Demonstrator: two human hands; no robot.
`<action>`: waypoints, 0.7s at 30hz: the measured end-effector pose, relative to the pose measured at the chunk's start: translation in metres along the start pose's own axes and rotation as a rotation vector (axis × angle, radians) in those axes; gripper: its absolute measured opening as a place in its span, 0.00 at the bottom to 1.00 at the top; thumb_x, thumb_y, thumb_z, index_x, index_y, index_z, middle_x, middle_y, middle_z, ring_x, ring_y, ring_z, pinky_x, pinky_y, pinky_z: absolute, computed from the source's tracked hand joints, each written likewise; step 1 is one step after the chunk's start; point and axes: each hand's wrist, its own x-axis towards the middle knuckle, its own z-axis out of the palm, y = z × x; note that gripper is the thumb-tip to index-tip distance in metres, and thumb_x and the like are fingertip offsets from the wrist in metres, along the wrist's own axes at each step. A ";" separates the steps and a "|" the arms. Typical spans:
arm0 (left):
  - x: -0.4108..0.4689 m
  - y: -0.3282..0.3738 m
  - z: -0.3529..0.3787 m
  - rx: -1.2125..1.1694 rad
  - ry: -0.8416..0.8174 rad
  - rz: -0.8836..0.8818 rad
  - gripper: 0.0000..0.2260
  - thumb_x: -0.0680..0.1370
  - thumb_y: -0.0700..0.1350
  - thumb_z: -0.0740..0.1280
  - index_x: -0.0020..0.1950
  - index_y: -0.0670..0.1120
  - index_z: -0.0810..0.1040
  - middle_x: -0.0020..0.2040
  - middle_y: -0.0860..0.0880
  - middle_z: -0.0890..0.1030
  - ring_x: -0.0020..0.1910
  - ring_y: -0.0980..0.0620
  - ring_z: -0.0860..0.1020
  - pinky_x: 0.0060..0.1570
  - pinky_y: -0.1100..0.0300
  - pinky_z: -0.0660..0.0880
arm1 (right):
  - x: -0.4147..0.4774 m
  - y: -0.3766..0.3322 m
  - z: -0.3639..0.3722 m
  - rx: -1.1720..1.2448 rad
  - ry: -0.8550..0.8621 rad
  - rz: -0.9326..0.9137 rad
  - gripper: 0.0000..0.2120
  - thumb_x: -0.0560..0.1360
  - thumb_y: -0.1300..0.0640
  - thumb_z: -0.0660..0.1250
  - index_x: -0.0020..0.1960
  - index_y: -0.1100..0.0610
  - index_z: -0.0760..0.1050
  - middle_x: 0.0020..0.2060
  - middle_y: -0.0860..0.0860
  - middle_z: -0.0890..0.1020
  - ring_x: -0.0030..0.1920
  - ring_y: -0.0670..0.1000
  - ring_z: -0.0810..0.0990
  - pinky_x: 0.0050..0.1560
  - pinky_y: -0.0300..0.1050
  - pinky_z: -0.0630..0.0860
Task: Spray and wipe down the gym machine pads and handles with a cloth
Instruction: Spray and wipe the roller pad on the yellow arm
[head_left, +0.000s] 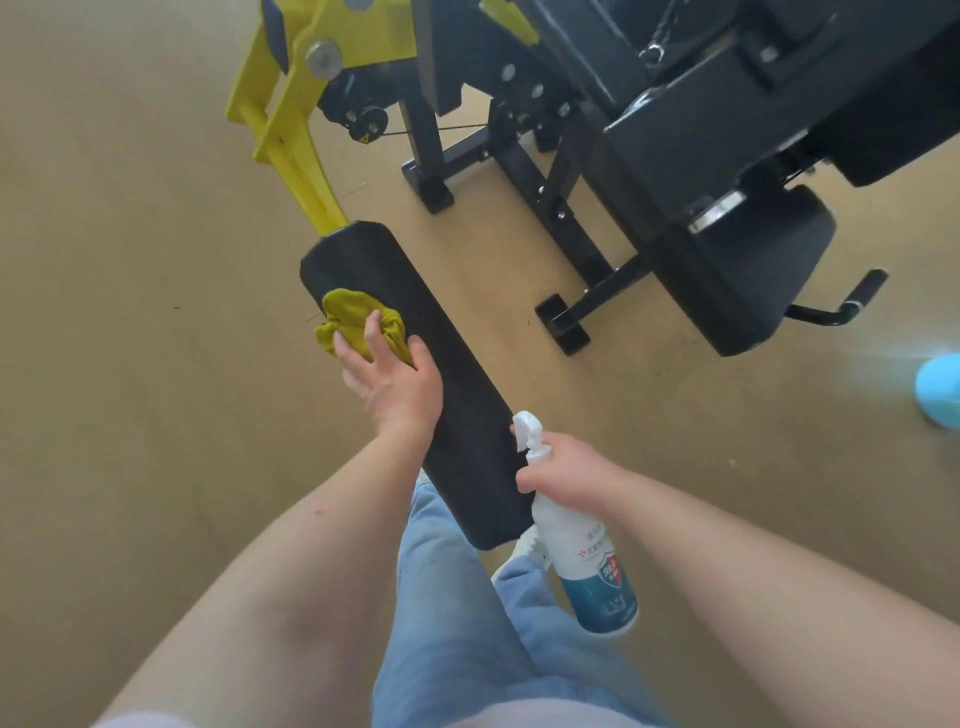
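So this is mid-wipe, I'd say. The left hand (387, 376) has its fingers spread over a bunched-up mustard-yellow cloth (345, 312) and is pressing it onto the far end of the long black padded roller (457, 395), which runs from about 11 o'clock down to 5 o'clock off a yellow metal arm (291, 140). The right hand (566, 465) sits just beside the near end of that pad, fingers curled round the neck of a white spray bottle with a blue label (597, 571), nozzle at 12 o'clock. Can't tell if a finger is on the trigger. My guess: the next move is dragging the cloth down the pad toward 5 o'clock with steady pressure. Then over to 2 o'clock, where the black seat cushion (753, 280) and the black bent side handle (852, 301) look like they still need doing.
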 end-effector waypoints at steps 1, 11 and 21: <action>-0.011 -0.003 0.002 0.005 -0.005 -0.002 0.23 0.83 0.57 0.57 0.77 0.63 0.56 0.83 0.48 0.46 0.78 0.36 0.56 0.71 0.40 0.65 | -0.003 0.007 0.000 -0.025 0.006 -0.002 0.14 0.72 0.56 0.67 0.57 0.57 0.76 0.44 0.51 0.79 0.43 0.52 0.77 0.45 0.47 0.73; -0.145 -0.068 0.029 0.026 -0.074 0.112 0.20 0.84 0.55 0.57 0.75 0.63 0.57 0.82 0.49 0.45 0.79 0.41 0.53 0.72 0.39 0.64 | -0.025 0.057 0.002 -0.158 0.034 -0.077 0.05 0.74 0.55 0.66 0.49 0.52 0.76 0.42 0.49 0.79 0.41 0.50 0.75 0.41 0.46 0.71; -0.167 -0.114 0.017 0.443 -0.167 0.732 0.16 0.80 0.58 0.60 0.67 0.57 0.73 0.80 0.42 0.61 0.78 0.25 0.52 0.72 0.26 0.58 | -0.028 0.063 -0.006 -0.144 0.061 -0.124 0.05 0.75 0.56 0.67 0.43 0.48 0.72 0.39 0.48 0.77 0.38 0.48 0.74 0.37 0.43 0.68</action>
